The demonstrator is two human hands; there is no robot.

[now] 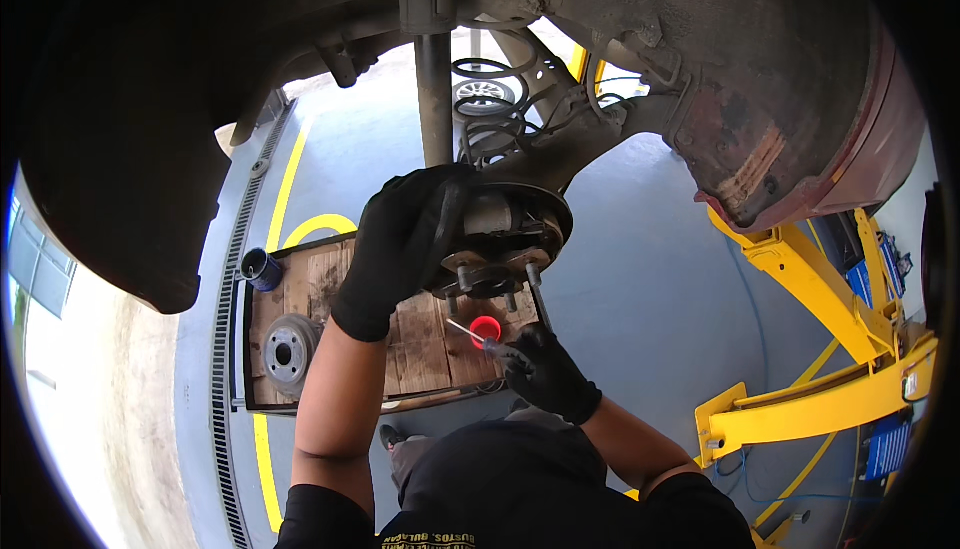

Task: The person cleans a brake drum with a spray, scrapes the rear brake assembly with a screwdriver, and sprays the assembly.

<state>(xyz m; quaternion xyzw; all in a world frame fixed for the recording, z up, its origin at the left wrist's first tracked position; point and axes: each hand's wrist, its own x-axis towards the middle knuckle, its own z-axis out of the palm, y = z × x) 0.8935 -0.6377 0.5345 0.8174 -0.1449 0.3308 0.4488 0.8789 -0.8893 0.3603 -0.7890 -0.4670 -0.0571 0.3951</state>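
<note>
My left hand [405, 239], in a black glove, is closed round the left edge of the brake assembly [490, 214], its fingertips partly hidden. Below the backing plate the wheel hub [492, 274] is exposed, with several studs sticking out. My right hand [548, 374], gloved in black too, grips a screwdriver [497, 348] by its handle. The shaft points up and left, toward the studs but apart from them. Behind that shaft, a small red cup [486, 328] stands on the wooden-topped table [415, 349].
On the table's left side are a brake drum [290, 349] and a dark blue can [261, 270]. A shock absorber [434, 99] and coil spring [490, 134] rise above the hub. Yellow lift arms [820, 399] stand at right; a wheel [484, 97] lies farther back.
</note>
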